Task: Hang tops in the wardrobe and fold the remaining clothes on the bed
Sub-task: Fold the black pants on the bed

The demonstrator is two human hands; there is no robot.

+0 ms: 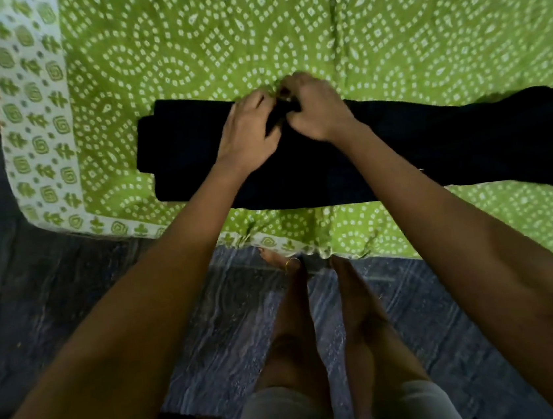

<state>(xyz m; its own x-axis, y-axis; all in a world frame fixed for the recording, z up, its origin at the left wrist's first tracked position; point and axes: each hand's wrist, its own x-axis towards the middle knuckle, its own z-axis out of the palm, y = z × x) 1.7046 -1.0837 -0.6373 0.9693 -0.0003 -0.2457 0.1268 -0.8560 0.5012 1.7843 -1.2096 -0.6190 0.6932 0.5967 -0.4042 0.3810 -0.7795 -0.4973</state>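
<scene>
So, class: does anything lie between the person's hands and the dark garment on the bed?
Nothing visible does. Left hand and right hand are already on the dark garment, fingers gripping its far edge on the green bedsheet.

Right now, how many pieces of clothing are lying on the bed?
1: a black garment stretched across the green bedsheet, running off the right edge. Anything further right is out of view.

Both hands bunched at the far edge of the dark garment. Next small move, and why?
Probably lift that pinched far edge toward the near side, making a fold. Both the left hand and right hand grip the dark garment, which lies long and flat across the green bedsheet.
</scene>
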